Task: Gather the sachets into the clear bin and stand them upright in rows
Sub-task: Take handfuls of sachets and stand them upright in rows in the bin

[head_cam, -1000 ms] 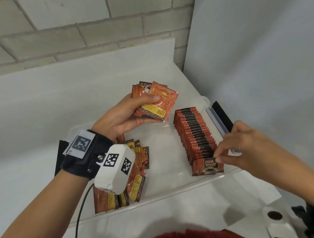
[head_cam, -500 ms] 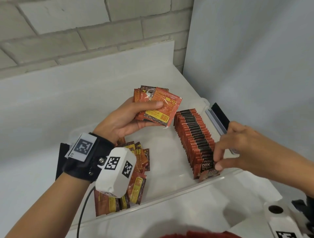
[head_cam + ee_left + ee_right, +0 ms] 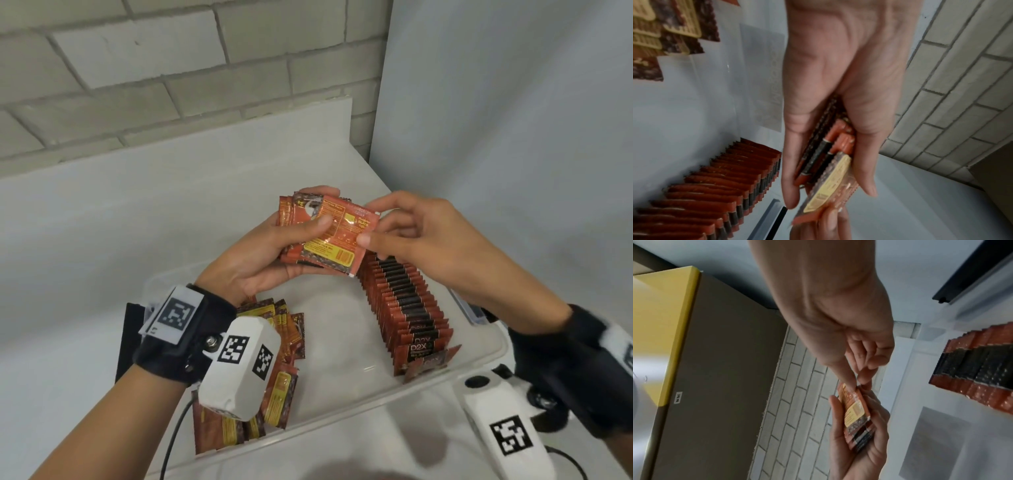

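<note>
My left hand (image 3: pixel 274 253) holds a fanned stack of red-orange sachets (image 3: pixel 325 236) above the clear bin (image 3: pixel 342 387), thumb across the top one. My right hand (image 3: pixel 404 236) pinches the right edge of the top sachet (image 3: pixel 854 404) between thumb and forefinger. A long row of upright sachets (image 3: pixel 404 305) stands along the bin's right side; the nearest one (image 3: pixel 431 363) leans forward against the front wall. A loose pile of sachets (image 3: pixel 274 370) lies in the bin's left part, partly hidden by my left wrist camera. The left wrist view shows the stack (image 3: pixel 830 164) edge-on in my fingers.
The bin sits on a white table against a grey brick wall (image 3: pixel 171 68), with a white panel (image 3: pixel 513 120) on the right. A black-edged lid or strip (image 3: pixel 476 308) lies beyond the bin's right wall. Cables trail from both wrist cameras near the table's front.
My right hand has left the front end of the upright row and risen to the stack in my left hand, taking hold of the top sachet. The row's front sachet now leans forward.
</note>
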Available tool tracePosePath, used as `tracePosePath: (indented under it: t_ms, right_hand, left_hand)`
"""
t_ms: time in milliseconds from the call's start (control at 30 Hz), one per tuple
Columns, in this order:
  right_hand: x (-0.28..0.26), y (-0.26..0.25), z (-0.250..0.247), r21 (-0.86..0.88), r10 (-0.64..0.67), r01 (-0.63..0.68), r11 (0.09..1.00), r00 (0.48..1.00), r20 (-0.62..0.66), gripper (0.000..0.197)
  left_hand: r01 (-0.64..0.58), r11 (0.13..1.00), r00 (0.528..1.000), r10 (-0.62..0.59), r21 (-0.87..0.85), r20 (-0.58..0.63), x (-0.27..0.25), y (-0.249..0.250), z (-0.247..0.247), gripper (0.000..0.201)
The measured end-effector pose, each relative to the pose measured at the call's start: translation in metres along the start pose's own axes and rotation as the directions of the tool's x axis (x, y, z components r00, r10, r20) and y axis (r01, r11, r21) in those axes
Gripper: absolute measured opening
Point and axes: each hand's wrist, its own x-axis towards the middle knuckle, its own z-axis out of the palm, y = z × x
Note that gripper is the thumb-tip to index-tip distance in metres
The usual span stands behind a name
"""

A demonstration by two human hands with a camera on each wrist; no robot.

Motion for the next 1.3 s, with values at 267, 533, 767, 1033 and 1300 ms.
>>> tracePosePath:
  t_ms: [267,533,767,1033,1300]
  right_hand:
    - [-0.012,-0.012,-0.009,0.169,-0.207,0.237,0.957,0.962,-0.179,0.011]
    - [-0.012,0.002,0.004,0.106,-0.279,0.291,0.951,0.953,-0.116,0.015]
    - [-0.016,-0.001,0.003,0.195,-0.110,0.093,0.976,0.991,0.078,0.059]
    - [-0.011,0.004,0.016,0.274,0.099,-0.111,0.955,0.993,0.059,0.035]
    - [-0.012,0.008,0.004,0.506,0.120,-0.080,0.859,0.992,-0.046,0.007]
  left_hand:
    - [0.043,0.998,0.999,-0.044,-0.048,-0.030,0.004,0.000,-0.002,0.052]
    - [0.047,0.998,0.998,-0.048,-0.040,-0.033,0.001,0.002,-0.002,0.036]
    - [-0.059,0.996,0.984,0.047,-0.065,-0.171,0.000,0.005,0.004,0.027]
    - [-0.122,0.992,0.979,0.114,-0.039,-0.169,0.000,0.005,0.007,0.024]
    - [-0.119,0.991,0.986,0.111,-0.053,-0.127,0.003,0.001,0.001,0.044]
